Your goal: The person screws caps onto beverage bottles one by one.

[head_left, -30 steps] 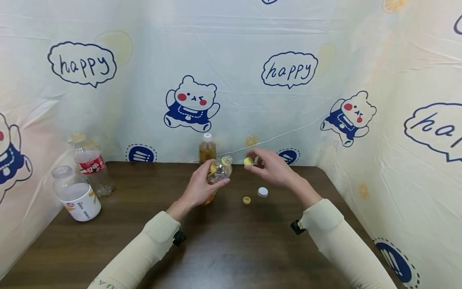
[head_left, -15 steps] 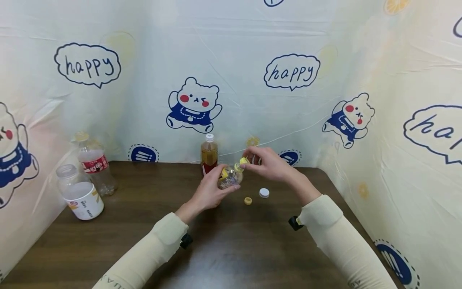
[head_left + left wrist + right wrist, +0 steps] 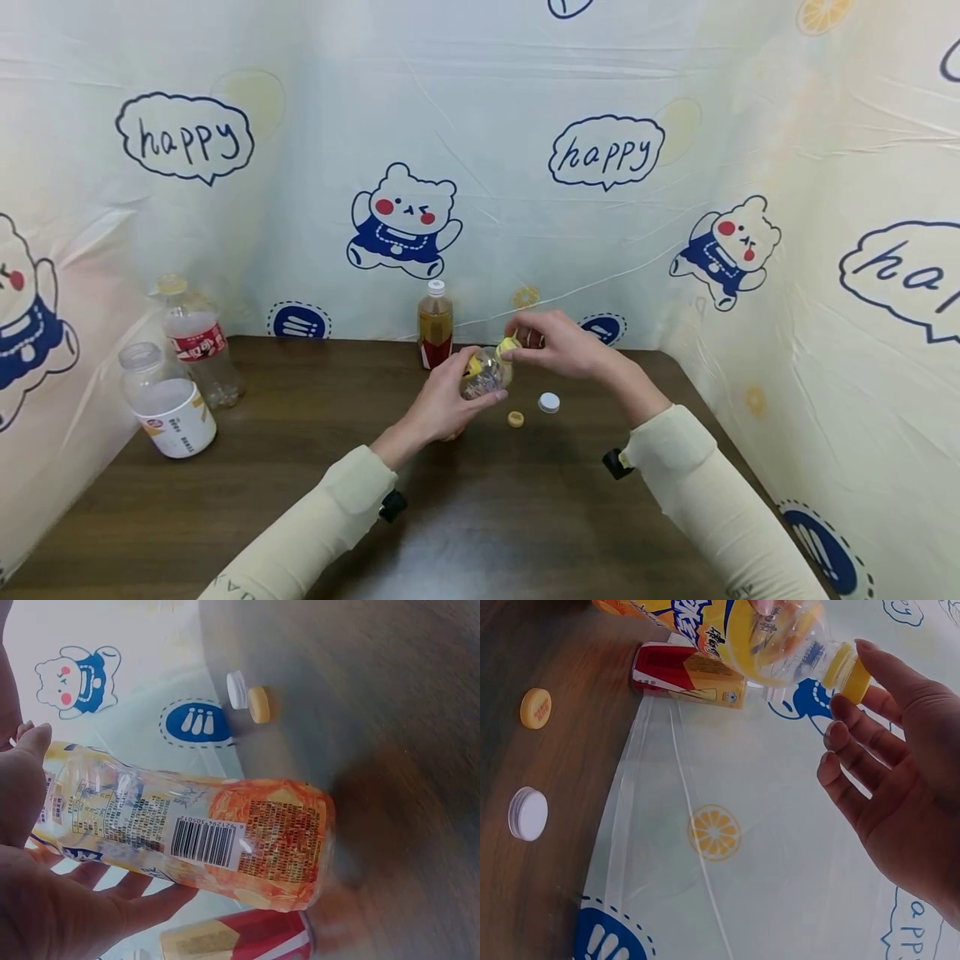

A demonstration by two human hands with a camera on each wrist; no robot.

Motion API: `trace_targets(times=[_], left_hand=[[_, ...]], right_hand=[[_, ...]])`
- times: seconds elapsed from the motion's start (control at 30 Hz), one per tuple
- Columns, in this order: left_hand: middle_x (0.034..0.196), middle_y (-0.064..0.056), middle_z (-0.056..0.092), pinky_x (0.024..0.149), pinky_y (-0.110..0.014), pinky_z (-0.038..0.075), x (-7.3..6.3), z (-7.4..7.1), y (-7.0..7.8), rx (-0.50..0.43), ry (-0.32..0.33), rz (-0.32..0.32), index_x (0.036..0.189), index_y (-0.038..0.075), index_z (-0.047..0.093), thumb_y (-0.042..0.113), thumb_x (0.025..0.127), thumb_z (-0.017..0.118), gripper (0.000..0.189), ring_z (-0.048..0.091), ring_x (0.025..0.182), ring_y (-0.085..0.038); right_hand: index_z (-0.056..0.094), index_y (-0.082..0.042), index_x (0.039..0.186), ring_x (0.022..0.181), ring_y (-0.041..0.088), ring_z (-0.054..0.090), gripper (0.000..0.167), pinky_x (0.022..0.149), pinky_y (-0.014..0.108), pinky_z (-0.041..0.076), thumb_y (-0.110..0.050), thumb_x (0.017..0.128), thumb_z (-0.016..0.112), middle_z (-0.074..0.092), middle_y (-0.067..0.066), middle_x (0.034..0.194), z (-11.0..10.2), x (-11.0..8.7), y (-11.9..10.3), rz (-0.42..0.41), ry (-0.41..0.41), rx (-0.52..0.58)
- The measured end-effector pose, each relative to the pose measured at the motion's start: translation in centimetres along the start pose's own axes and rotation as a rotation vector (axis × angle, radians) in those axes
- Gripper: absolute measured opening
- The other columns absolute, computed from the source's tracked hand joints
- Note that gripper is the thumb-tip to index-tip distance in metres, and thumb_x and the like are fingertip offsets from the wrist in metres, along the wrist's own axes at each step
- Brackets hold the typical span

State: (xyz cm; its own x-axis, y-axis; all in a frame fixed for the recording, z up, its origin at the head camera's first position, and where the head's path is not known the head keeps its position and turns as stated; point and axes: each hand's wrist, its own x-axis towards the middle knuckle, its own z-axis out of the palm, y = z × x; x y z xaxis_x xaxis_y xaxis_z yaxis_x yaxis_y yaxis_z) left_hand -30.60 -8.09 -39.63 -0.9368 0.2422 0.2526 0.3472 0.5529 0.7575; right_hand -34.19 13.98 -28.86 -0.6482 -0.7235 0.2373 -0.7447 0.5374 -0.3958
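Observation:
My left hand (image 3: 447,398) grips a clear plastic bottle (image 3: 187,825) with a yellow and orange label, tilted with its neck up to the right. Its contents look empty through the clear wall. At the neck, my right hand (image 3: 558,342) pinches a yellow bottle cap (image 3: 857,681) between thumb and forefinger; in the right wrist view the cap sits at the mouth, over the yellow neck ring. The other right fingers are loosely bent. On the table nearby lie an orange-yellow cap (image 3: 515,419) and a white cap (image 3: 549,402).
Behind the left hand stands a white-capped bottle (image 3: 435,325) of amber drink. To the left are a wide-mouthed clear jar (image 3: 174,417) with a white label and a clear bottle (image 3: 198,346) with a red label. A printed curtain (image 3: 495,167) encloses the table (image 3: 480,517).
The left hand has brought the bottle rightward, and the cap in my right hand has come from apart to sitting at the bottle's mouth. The loose caps have stayed put.

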Motion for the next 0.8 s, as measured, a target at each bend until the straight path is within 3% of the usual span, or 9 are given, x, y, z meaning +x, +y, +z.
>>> trace_targets(times=[0.23,0.57,0.8], left_hand=[[0.13,-0.001,0.06,0.099,-0.044,0.054,-0.1,0.0,0.5,-0.02,0.004,-0.005,0.146,0.021,0.048,0.049,0.089,0.077,0.069,0.059,0.111,-0.019],[0.128,-0.002,0.06,0.097,-0.044,0.054,0.1,-0.3,0.0,-0.024,-0.029,0.03,0.147,0.02,0.049,0.048,0.091,0.076,0.068,0.059,0.108,-0.02],[0.125,-0.001,0.061,0.096,-0.044,0.054,0.1,-0.4,-0.1,-0.038,-0.041,0.023,0.143,0.02,0.05,0.048,0.09,0.076,0.065,0.06,0.106,-0.019]], right_hand=[[0.067,-0.014,0.11,0.07,0.014,0.054,0.023,0.064,0.032,0.048,-0.029,0.095,0.076,0.058,-0.003,0.078,-0.4,-0.1,-0.2,0.006,-0.022,-0.022],[0.069,-0.012,0.12,0.087,0.01,0.067,0.027,0.078,0.031,0.057,-0.024,0.096,0.074,0.072,-0.005,0.097,-1.0,-0.3,-0.4,-0.002,-0.089,-0.029],[0.071,-0.013,0.119,0.088,0.01,0.067,0.028,0.076,0.031,0.057,-0.027,0.096,0.075,0.074,-0.005,0.1,-1.4,0.0,-0.6,-0.024,-0.127,-0.067]])
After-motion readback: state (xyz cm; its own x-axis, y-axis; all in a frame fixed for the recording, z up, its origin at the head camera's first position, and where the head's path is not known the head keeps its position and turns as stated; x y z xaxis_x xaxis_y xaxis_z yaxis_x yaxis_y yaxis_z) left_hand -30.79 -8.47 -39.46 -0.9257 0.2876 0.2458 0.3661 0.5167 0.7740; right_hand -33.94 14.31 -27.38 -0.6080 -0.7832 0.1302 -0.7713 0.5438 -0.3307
